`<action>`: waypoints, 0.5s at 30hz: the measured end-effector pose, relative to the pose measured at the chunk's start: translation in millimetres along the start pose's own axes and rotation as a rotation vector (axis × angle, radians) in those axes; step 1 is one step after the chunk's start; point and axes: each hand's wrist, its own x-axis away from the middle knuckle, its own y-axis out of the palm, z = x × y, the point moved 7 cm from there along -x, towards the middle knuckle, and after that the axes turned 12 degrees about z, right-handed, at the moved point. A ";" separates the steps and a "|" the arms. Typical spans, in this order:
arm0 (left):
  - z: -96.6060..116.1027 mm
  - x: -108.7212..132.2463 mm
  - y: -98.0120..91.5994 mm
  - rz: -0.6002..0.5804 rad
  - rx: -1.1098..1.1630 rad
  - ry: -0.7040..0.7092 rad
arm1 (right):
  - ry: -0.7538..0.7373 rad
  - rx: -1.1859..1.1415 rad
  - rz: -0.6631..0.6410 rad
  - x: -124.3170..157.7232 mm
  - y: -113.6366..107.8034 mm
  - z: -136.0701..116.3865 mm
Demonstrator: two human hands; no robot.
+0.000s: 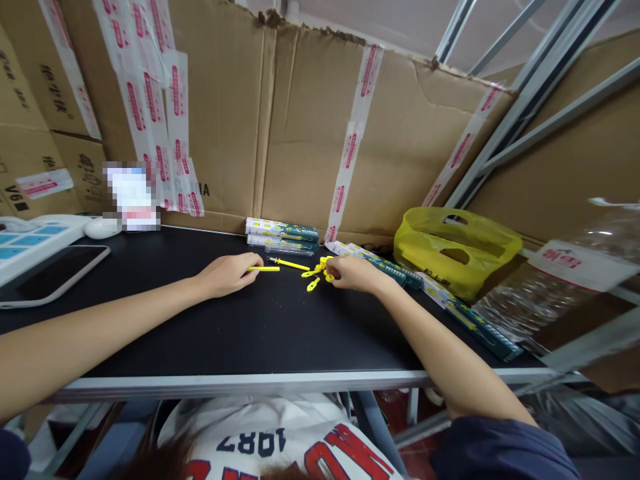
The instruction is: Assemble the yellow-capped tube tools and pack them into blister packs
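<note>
- Landmark: box stack (283,233), at far side of black tabletop (240,333).
- Our L hand (227,275), front-left of the stack, has a yellow stick (270,269) in its fingers; free end points toward our R hand (350,273).
- R hand, front-right of the stack: fingertips curled in at the small yellow pcs (323,262); can't tell if they grip one.
- Loose yellow pc (313,285) lies near that pile, also front-right of the stack; yellow rod (295,265) lies just in front of the stack.
- Step in hand, prob.: sorting out one pc w/ R while L holds the stick.
- Next move, we'd guess, calls for a fine single-pc pinch, neighbours undisturbed, L steady.
</note>
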 end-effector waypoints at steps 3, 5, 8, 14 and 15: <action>9.3 0.7 1.8 -0.030 -0.024 0.030 | -0.010 -0.015 -0.005 1.2 -2.2 -4.8; 12.4 0.6 2.2 -0.033 -0.026 0.058 | -0.009 -0.025 -0.012 2.2 -3.6 -7.2; 13.3 0.5 2.1 -0.026 -0.019 0.086 | -0.007 -0.025 -0.020 3.5 -5.5 -9.5; 14.8 1.9 3.8 -0.023 -0.029 0.135 | -0.012 -0.036 0.007 3.0 -7.0 -11.7; 15.3 2.3 4.0 -0.019 -0.033 0.137 | -0.027 -0.067 0.031 2.3 -8.1 -14.1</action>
